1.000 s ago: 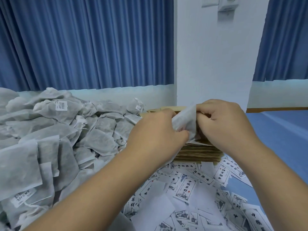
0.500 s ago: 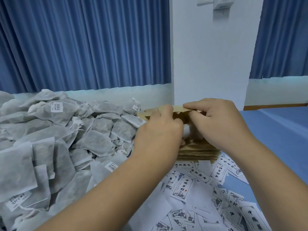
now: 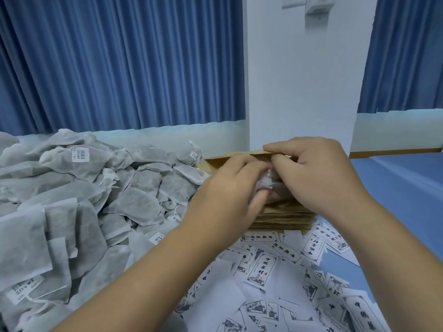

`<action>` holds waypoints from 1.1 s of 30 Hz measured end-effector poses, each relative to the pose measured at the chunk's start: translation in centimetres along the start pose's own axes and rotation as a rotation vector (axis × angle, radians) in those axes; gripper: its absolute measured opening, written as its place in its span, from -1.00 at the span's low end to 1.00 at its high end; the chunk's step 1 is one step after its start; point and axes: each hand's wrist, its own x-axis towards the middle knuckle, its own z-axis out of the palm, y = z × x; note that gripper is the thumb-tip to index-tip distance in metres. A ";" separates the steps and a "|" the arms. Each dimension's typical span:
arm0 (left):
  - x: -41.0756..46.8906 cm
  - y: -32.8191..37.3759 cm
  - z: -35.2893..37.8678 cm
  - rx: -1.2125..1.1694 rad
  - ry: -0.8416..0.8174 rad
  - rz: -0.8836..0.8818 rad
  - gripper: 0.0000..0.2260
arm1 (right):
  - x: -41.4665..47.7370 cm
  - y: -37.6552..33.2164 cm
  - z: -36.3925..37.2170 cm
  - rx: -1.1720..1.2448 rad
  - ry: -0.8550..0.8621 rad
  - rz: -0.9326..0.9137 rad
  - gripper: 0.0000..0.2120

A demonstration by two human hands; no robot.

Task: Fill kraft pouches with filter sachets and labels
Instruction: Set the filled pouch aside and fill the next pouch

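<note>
A stack of kraft pouches (image 3: 282, 218) lies in the middle of the table, mostly hidden behind both hands. The top pouch (image 3: 215, 162) is held open at its mouth by my right hand (image 3: 314, 173), whose fingers pinch the upper lip. My left hand (image 3: 230, 195) grips a white filter sachet (image 3: 265, 182), which sits mostly inside the pouch mouth with only a small white part showing. A large heap of grey-white filter sachets (image 3: 79, 202) fills the left side. Printed paper labels (image 3: 261, 271) lie scattered in front of the stack.
The blue table surface (image 3: 402, 188) stretches to the right. Blue curtains (image 3: 119, 63) and a white wall pillar (image 3: 302, 80) stand behind the table. A wooden edge (image 3: 393, 153) runs along the far right.
The white sachet, held up above the stack a second ago, has gone down into the open pouch. My right hand moved to the pouch's upper lip. The view tilted slightly upward.
</note>
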 end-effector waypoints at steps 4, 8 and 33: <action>0.4 -0.5 0.9 0.359 0.056 0.159 -0.94 | -0.3 -0.6 0.0 0.038 0.010 -0.023 -0.71; 1.3 1.4 1.9 0.349 -0.218 -0.154 -0.93 | -0.5 -0.7 0.3 0.055 -0.016 -0.030 -0.71; -8.5 -9.1 -2.2 0.605 -0.838 -0.628 -0.76 | -0.1 0.9 0.6 -0.082 -0.015 -0.030 -0.71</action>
